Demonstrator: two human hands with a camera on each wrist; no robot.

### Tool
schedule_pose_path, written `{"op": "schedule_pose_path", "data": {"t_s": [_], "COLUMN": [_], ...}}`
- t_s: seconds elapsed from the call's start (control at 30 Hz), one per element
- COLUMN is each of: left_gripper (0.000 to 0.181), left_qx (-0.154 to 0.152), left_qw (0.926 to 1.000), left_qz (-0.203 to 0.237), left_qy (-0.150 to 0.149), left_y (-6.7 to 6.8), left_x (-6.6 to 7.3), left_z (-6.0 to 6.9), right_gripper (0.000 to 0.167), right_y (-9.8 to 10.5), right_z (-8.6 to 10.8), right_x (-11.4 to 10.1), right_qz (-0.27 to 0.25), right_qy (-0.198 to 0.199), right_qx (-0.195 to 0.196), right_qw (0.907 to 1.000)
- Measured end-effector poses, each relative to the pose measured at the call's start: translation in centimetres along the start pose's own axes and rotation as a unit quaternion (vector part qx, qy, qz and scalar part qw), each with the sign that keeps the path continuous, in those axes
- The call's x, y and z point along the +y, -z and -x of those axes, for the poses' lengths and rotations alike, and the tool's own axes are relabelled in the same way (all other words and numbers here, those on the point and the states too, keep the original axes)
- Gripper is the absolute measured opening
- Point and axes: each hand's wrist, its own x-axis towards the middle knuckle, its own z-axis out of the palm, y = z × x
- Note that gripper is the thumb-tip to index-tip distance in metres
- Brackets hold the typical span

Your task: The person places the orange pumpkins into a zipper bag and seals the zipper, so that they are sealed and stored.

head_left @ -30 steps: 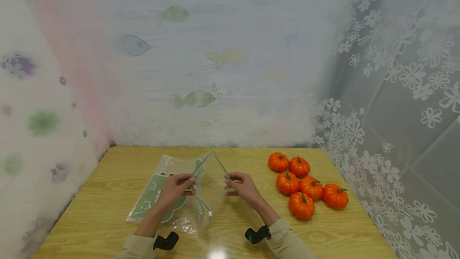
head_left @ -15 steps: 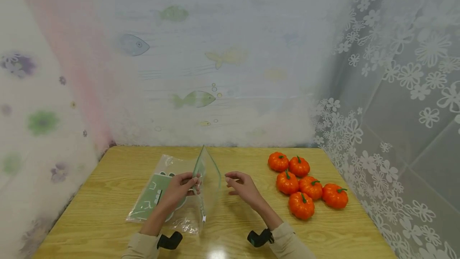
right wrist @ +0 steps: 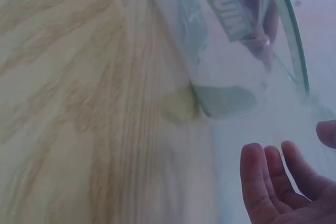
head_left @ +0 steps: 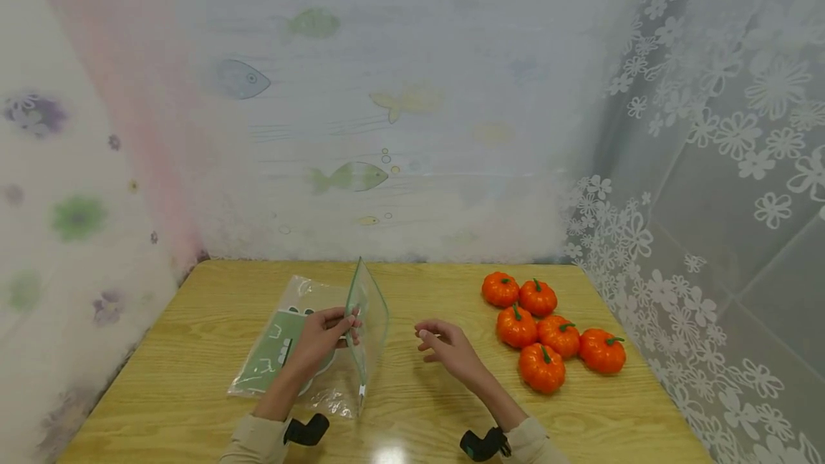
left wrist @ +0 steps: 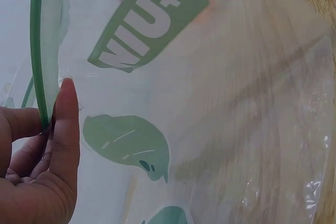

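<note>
A clear plastic zip bag (head_left: 372, 321) with a green zip edge and green printing stands with its mouth partly spread at the middle of the table. My left hand (head_left: 322, 335) pinches the bag's left rim between thumb and fingers; the left wrist view shows the green zip strip (left wrist: 37, 51) in that grip. To the right of the bag, my right hand (head_left: 451, 353) hovers apart from it, holding nothing, its fingers (right wrist: 252, 171) loosely bent. Several small orange pumpkins (head_left: 541, 369) sit on the right of the table, beyond the right hand.
A second clear bag with a green print (head_left: 267, 353) lies flat beneath and beside the left forearm. The wooden table (head_left: 161, 349) ends at a curtain (head_left: 451, 220) behind and at its sides.
My right hand has let go of the bag's right rim and moved right, slightly toward me. The bag's mouth has narrowed and swung left, while the left hand keeps its grip.
</note>
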Motion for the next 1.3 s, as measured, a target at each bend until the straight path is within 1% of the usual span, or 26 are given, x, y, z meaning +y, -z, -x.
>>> {"op": "schedule_pose_path", "data": {"t_s": [0.17, 0.33, 0.5, 0.67, 0.77, 0.9, 1.0, 1.13, 1.23, 1.3], "left_gripper": [0.033, 0.035, 0.034, 0.032, 0.030, 0.031, 0.032, 0.030, 0.028, 0.028], "left_qx": [0.016, 0.022, 0.032, 0.043, 0.047, 0.042, 0.037, 0.031, 0.025, 0.022], "left_qw": [0.9998, 0.9995, 0.9993, 0.9989, 0.9987, 0.9989, 0.9990, 0.9993, 0.9995, 0.9995], "left_qz": [-0.006, -0.015, -0.013, -0.017, -0.017, -0.020, -0.019, -0.018, -0.020, -0.023], "left_qy": [0.007, 0.014, 0.015, 0.010, 0.011, 0.011, 0.015, 0.013, 0.009, 0.007], "left_y": [-0.2, -0.5, -0.7, -1.0, -1.2, -1.4, -1.7, -2.0, -2.1, -2.2], "left_x": [0.4, 0.6, 0.6, 0.8, 1.0, 1.2, 1.4, 1.3, 1.0, 0.7], "left_z": [0.1, 0.0, -0.4, -0.6, -0.8, -0.9, -0.9, -1.0, -1.1, -1.3], "right_gripper": [0.040, 0.039, 0.036, 0.032, 0.029, 0.025, 0.023, 0.024, 0.025, 0.027], "right_y": [1.1, 2.3, 3.5, 4.8, 5.9, 7.7, 9.2, 11.1, 12.3, 13.1], "right_z": [1.1, 1.9, 2.5, 3.0, 3.3, 3.8, 4.2, 4.9, 5.5, 5.9], "right_x": [0.4, 0.5, 0.6, 0.6, 0.7, 0.9, 1.0, 0.9, 0.9, 1.0], "right_qz": [0.013, 0.027, 0.040, 0.059, 0.076, 0.104, 0.116, 0.121, 0.155, 0.180], "right_qy": [0.006, 0.024, 0.042, 0.064, 0.077, 0.085, 0.090, 0.094, 0.093, 0.079], "right_qx": [0.002, 0.010, 0.024, 0.044, 0.064, 0.095, 0.109, 0.109, 0.105, 0.101], "right_qw": [0.9999, 0.9993, 0.9981, 0.9952, 0.9920, 0.9863, 0.9832, 0.9822, 0.9779, 0.9753]}}
